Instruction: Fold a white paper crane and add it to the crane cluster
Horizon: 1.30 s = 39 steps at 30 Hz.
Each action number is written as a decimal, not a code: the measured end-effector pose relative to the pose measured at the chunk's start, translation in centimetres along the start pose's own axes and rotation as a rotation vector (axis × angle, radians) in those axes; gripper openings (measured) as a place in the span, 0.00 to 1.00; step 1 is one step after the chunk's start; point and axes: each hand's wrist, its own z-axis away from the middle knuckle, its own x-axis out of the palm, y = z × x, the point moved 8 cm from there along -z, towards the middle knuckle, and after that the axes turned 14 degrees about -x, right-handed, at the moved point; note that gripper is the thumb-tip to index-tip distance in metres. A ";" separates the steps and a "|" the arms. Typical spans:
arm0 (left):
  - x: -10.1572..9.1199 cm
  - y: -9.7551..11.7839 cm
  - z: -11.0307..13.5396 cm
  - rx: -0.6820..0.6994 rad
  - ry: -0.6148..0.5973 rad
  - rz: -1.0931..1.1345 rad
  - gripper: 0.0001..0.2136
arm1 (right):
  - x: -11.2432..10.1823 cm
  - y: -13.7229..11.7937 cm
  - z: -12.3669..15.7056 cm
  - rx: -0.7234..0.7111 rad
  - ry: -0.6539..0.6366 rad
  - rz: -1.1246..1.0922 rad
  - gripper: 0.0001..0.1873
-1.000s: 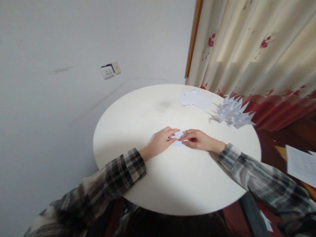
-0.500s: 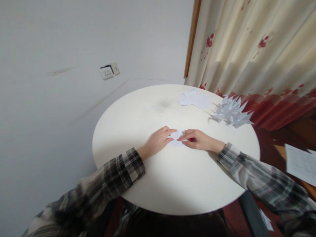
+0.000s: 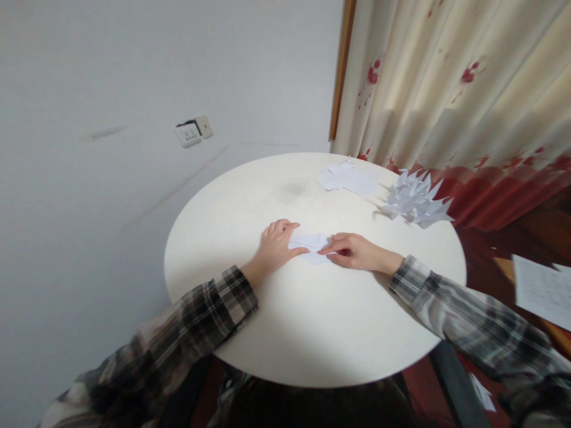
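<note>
A small white folded paper (image 3: 310,245) lies flat near the middle of the round white table (image 3: 312,321). My left hand (image 3: 274,246) rests on its left end, fingers curled and pinching the paper's edge. My right hand (image 3: 352,251) presses on the paper's right end with fingertips held together. Both sleeves are plaid.
A loose stack of flat white sheets (image 3: 348,177) lies at the far side of the table. A pile of several folded pointed paper shapes (image 3: 414,199) sits at the right rim. A curtain (image 3: 446,89) hangs behind. A printed sheet (image 3: 542,291) lies off the table at right.
My left hand has slid to the left along the paper, so more of the white paper shows between my hands. My right hand has stayed in place.
</note>
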 end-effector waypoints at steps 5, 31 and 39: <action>-0.2 -0.2 -0.2 0.024 0.056 -0.002 0.31 | -0.3 -1.3 -0.3 -0.057 0.017 0.098 0.14; -1.8 6.2 4.7 0.669 0.023 0.075 0.10 | -0.6 -2.4 -1.0 -0.168 0.093 0.140 0.18; -1.8 6.1 4.7 0.659 -0.005 0.108 0.12 | -0.6 -1.7 -0.8 -0.158 0.130 0.095 0.19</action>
